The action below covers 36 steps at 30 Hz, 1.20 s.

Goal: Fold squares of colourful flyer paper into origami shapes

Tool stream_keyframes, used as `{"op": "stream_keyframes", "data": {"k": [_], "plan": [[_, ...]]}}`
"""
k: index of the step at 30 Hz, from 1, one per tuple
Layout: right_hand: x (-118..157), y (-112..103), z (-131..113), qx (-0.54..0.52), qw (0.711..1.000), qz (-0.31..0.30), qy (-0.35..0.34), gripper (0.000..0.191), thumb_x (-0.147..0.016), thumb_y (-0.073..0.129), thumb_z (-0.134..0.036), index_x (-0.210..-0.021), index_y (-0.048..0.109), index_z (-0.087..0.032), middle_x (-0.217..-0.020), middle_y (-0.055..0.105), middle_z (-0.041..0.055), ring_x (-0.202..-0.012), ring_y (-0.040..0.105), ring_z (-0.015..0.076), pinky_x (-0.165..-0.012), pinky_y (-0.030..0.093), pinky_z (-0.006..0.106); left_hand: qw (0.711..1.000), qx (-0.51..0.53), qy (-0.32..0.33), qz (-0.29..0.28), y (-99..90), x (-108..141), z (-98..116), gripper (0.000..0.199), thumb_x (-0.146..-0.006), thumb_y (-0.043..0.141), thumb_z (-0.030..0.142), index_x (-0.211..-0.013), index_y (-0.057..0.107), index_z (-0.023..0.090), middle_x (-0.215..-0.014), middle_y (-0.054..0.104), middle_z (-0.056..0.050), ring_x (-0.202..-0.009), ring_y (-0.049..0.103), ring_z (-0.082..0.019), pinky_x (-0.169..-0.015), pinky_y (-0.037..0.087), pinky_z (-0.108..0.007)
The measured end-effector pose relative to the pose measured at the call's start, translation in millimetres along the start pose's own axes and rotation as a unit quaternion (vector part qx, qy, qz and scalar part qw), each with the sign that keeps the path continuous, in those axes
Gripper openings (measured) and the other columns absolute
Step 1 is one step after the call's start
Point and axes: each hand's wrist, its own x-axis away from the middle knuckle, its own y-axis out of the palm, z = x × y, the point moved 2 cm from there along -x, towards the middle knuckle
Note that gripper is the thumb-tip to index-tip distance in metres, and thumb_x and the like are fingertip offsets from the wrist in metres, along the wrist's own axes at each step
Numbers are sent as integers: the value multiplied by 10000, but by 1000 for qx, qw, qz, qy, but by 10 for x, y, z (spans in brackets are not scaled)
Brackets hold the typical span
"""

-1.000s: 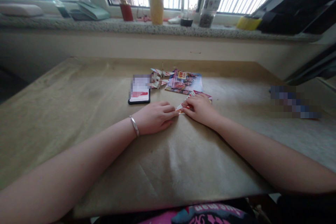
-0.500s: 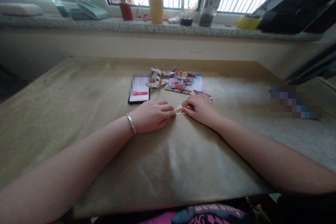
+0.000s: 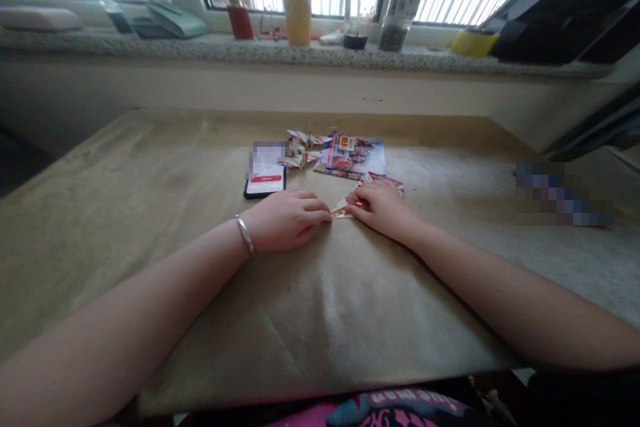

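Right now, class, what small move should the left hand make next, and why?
Probably a light press with the left hand at the left tip of the folded paper: its fingers are right at that tip, while the right hand seems to steady the paper's other side.

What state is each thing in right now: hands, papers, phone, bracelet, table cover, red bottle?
Left hand: fingers at the paper's near-left tip, grip unclear
Right hand: fingers curled on the paper, grip unclear
Paper: folded, partly covered
Paper figures: folded, points spread
Leaflets: lying flat, overlapping
Phone: face up, screen lit
Bracelet: worn, left wrist
Table cover: spread, creased
Red bottle: upright
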Motion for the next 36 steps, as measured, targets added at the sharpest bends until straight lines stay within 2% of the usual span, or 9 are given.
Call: {"op": "stream_keyframes", "data": {"k": [18,26,31,36], "plan": [[-3,-6,6,-3,1000,3,0,160,-837,597,-334,-793,678,-202,-775,681,36,-750,570,187,-706,334,303,999,35,1,11,-24,31,-32,287,-829,466,126,-1035,660,173,-1092,687,-73,-965,613,-187,-843,514,-309],[5,-6,-3,-5,1000,7,5,143,-825,613,-325,-780,679,-206,-779,680,39,-758,572,192,-711,334,305,998,57,-9,-4,-6,68,-75,251,-824,477,151,-1002,653,166,-1094,671,-90,-993,606,-199,-869,506,-313],[4,-11,-8,-8,1000,6,4,155,-832,599,-326,-784,676,-200,-787,683,41,-761,573,192,-713,334,304,998,53,-14,14,27,58,-74,272,-895,460,229,-1094,639,181,-1034,669,-93,-963,604,-190,-850,504,-305],[2,-15,-10,-14,1000,12,-2,158,-828,602,-326,-758,664,-199,-756,668,35,-727,562,177,-693,334,296,998,35,-18,38,34,32,-31,278,-907,469,234,-1122,642,197,-1021,673,-79,-917,604,-180,-803,504,-294]]}}
